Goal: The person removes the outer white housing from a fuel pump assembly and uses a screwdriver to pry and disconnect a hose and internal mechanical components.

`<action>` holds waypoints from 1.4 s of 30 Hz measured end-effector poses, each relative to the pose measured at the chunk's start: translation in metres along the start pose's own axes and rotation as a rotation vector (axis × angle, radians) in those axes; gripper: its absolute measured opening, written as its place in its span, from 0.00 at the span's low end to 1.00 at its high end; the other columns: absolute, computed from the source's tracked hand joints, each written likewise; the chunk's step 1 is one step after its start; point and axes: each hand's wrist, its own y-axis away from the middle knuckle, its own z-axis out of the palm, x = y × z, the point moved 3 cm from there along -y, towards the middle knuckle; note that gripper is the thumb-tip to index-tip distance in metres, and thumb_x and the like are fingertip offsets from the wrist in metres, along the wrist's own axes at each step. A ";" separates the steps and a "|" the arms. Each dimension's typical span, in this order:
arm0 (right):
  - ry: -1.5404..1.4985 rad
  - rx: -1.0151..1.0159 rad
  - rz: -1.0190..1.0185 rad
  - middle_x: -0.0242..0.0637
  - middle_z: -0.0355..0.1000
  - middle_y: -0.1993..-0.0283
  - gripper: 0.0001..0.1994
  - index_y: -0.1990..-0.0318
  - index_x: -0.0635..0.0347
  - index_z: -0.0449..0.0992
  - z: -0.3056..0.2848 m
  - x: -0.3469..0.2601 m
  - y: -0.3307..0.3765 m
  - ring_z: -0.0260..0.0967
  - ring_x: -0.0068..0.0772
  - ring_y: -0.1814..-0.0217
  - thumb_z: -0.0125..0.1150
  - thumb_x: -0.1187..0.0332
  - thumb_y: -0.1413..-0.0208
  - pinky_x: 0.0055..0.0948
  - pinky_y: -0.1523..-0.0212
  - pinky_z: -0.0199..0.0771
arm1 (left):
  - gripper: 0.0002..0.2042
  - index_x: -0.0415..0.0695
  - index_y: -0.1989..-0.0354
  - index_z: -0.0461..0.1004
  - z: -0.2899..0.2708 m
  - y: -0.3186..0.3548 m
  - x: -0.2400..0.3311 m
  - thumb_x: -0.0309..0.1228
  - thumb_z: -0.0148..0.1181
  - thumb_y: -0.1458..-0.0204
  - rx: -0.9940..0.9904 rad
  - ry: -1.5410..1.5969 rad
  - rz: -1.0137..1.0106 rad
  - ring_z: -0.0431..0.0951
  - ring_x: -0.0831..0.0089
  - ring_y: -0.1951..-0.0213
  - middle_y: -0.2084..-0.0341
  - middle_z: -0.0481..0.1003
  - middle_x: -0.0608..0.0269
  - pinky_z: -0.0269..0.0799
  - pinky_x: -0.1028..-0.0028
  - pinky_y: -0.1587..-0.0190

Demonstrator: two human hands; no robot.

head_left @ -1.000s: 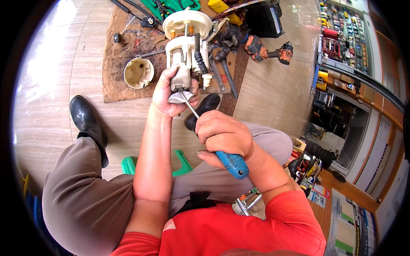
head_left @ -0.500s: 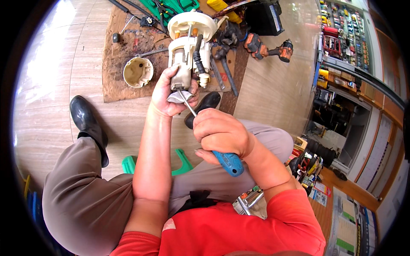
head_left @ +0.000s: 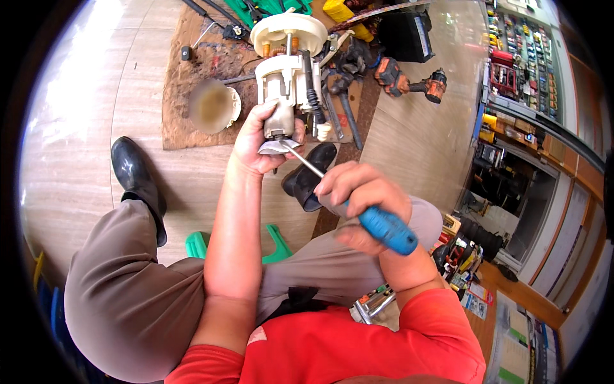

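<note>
My left hand (head_left: 251,142) is closed around the lower end of a fuel pump assembly (head_left: 276,96), a white plastic frame with a round flange at the top, a metal pump body and a black corrugated hose. Against its lower end, a pale flat piece (head_left: 274,148) sits between my fingers. In my right hand (head_left: 371,195) is a screwdriver (head_left: 389,230) with a blue handle. Its shaft slants up to the left, and the tip meets the lower end of the pump, by the pale piece. Whether the tip is wedged in cannot be made out.
A worn board (head_left: 179,96) lies on the tiled floor, bearing a cream plastic cup (head_left: 235,109), partly blurred, and dark hand tools. To the right lies an orange-black cordless impact driver (head_left: 409,83). A green stool (head_left: 276,243) shows beneath me; crowded shelves (head_left: 524,77) stand far right.
My right hand has moved right and slightly down with the screwdriver, whose shaft now lies at a flatter angle. Its fingers have loosened a little around the handle. The left hand keeps its hold.
</note>
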 end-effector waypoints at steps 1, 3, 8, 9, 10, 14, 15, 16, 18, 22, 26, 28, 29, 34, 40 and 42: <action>-0.031 0.061 0.018 0.42 0.69 0.63 0.11 0.68 0.59 0.67 -0.002 0.004 0.001 0.73 0.44 0.57 0.66 0.77 0.53 0.39 0.56 0.75 | 0.22 0.44 0.58 0.71 -0.001 0.000 0.000 0.52 0.48 0.43 -0.008 -0.017 0.007 0.72 0.59 0.81 0.76 0.74 0.46 0.68 0.64 0.77; -0.090 0.154 0.069 0.43 0.68 0.59 0.12 0.65 0.60 0.65 -0.006 0.012 0.006 0.72 0.42 0.53 0.63 0.80 0.53 0.40 0.52 0.74 | 0.22 0.42 0.59 0.71 0.004 -0.001 0.000 0.51 0.48 0.43 -0.004 -0.022 0.015 0.71 0.59 0.82 0.75 0.75 0.45 0.67 0.65 0.79; -0.362 0.323 0.104 0.44 0.66 0.57 0.10 0.61 0.60 0.63 -0.008 0.023 0.008 0.70 0.43 0.52 0.60 0.75 0.44 0.44 0.51 0.73 | 0.22 0.44 0.58 0.71 0.002 -0.002 0.000 0.53 0.49 0.44 0.008 -0.115 0.009 0.69 0.60 0.80 0.78 0.72 0.50 0.64 0.66 0.79; -0.397 0.348 0.113 0.44 0.65 0.57 0.10 0.61 0.60 0.63 -0.010 0.024 0.008 0.70 0.43 0.52 0.60 0.74 0.44 0.44 0.51 0.73 | 0.22 0.44 0.58 0.71 0.003 -0.002 0.001 0.52 0.49 0.44 -0.001 -0.129 0.011 0.69 0.60 0.80 0.78 0.72 0.50 0.64 0.66 0.79; -0.433 0.373 0.122 0.43 0.65 0.56 0.10 0.61 0.60 0.64 -0.012 0.026 0.007 0.70 0.44 0.52 0.60 0.72 0.43 0.44 0.51 0.73 | 0.22 0.44 0.57 0.71 0.004 -0.001 0.001 0.52 0.49 0.44 0.018 -0.130 0.014 0.69 0.60 0.80 0.78 0.72 0.50 0.64 0.66 0.79; -0.507 0.419 0.153 0.41 0.66 0.57 0.11 0.60 0.59 0.64 -0.016 0.032 0.007 0.70 0.46 0.52 0.60 0.68 0.42 0.46 0.52 0.75 | 0.22 0.44 0.57 0.71 0.005 0.000 0.002 0.52 0.50 0.44 0.053 -0.132 0.018 0.69 0.62 0.80 0.77 0.72 0.50 0.65 0.66 0.78; -0.523 0.424 0.155 0.41 0.66 0.57 0.11 0.60 0.59 0.64 -0.017 0.032 0.007 0.70 0.46 0.52 0.60 0.68 0.42 0.46 0.53 0.75 | 0.22 0.44 0.56 0.71 0.004 0.000 0.002 0.52 0.50 0.44 0.052 -0.132 0.016 0.69 0.62 0.80 0.77 0.73 0.50 0.65 0.66 0.78; -0.539 0.428 0.157 0.41 0.66 0.56 0.11 0.60 0.59 0.64 -0.017 0.032 0.008 0.70 0.46 0.52 0.60 0.67 0.42 0.46 0.53 0.75 | 0.22 0.44 0.56 0.71 0.004 -0.001 0.002 0.52 0.50 0.44 0.044 -0.132 0.015 0.70 0.62 0.80 0.76 0.73 0.50 0.65 0.66 0.78; -0.559 0.426 0.155 0.41 0.66 0.56 0.11 0.60 0.59 0.64 -0.017 0.033 0.008 0.70 0.47 0.52 0.60 0.67 0.42 0.47 0.53 0.76 | 0.21 0.45 0.56 0.71 0.004 -0.002 0.001 0.51 0.50 0.44 0.029 -0.133 0.012 0.70 0.62 0.80 0.76 0.73 0.49 0.65 0.67 0.78; -0.563 0.414 0.149 0.41 0.66 0.56 0.11 0.59 0.58 0.64 -0.017 0.034 0.007 0.69 0.47 0.51 0.60 0.67 0.42 0.47 0.52 0.76 | 0.21 0.43 0.58 0.71 0.007 -0.002 0.000 0.50 0.50 0.44 0.025 -0.091 0.011 0.71 0.61 0.81 0.76 0.74 0.48 0.66 0.66 0.79; -0.554 0.413 0.145 0.41 0.66 0.56 0.11 0.59 0.59 0.64 -0.018 0.034 0.008 0.69 0.47 0.51 0.60 0.67 0.41 0.48 0.52 0.76 | 0.21 0.38 0.61 0.70 0.012 -0.002 -0.001 0.48 0.51 0.43 0.046 -0.039 0.024 0.72 0.60 0.83 0.78 0.75 0.48 0.67 0.65 0.80; -0.549 0.408 0.140 0.41 0.66 0.56 0.10 0.59 0.59 0.64 -0.017 0.034 0.007 0.69 0.47 0.51 0.59 0.67 0.41 0.48 0.52 0.76 | 0.20 0.38 0.61 0.70 0.011 -0.002 -0.001 0.48 0.50 0.43 0.035 -0.051 0.026 0.72 0.60 0.83 0.78 0.75 0.48 0.67 0.65 0.80; -0.546 0.406 0.137 0.41 0.66 0.56 0.10 0.59 0.59 0.64 -0.017 0.034 0.006 0.69 0.47 0.51 0.59 0.67 0.41 0.48 0.52 0.76 | 0.20 0.38 0.61 0.70 0.011 -0.002 0.000 0.47 0.50 0.43 0.029 -0.061 0.028 0.72 0.60 0.82 0.78 0.75 0.48 0.67 0.65 0.80; -0.553 0.412 0.136 0.41 0.66 0.56 0.10 0.59 0.59 0.64 -0.018 0.035 0.006 0.69 0.47 0.51 0.59 0.67 0.41 0.48 0.52 0.76 | 0.21 0.41 0.60 0.71 0.010 -0.002 0.000 0.50 0.51 0.44 0.027 -0.112 0.022 0.70 0.61 0.82 0.77 0.73 0.48 0.66 0.66 0.79; -0.525 0.408 0.128 0.41 0.66 0.57 0.11 0.60 0.59 0.65 -0.017 0.034 0.006 0.70 0.46 0.52 0.60 0.67 0.41 0.47 0.53 0.76 | 0.21 0.39 0.60 0.70 0.012 -0.002 0.001 0.48 0.51 0.44 0.057 -0.101 0.027 0.72 0.61 0.82 0.78 0.75 0.47 0.67 0.66 0.80; -0.500 0.396 0.123 0.41 0.66 0.57 0.11 0.60 0.59 0.65 -0.017 0.034 0.005 0.70 0.46 0.53 0.61 0.66 0.42 0.46 0.53 0.76 | 0.22 0.41 0.58 0.70 0.009 -0.002 0.002 0.51 0.51 0.44 0.090 -0.159 0.017 0.70 0.60 0.82 0.77 0.73 0.48 0.66 0.66 0.79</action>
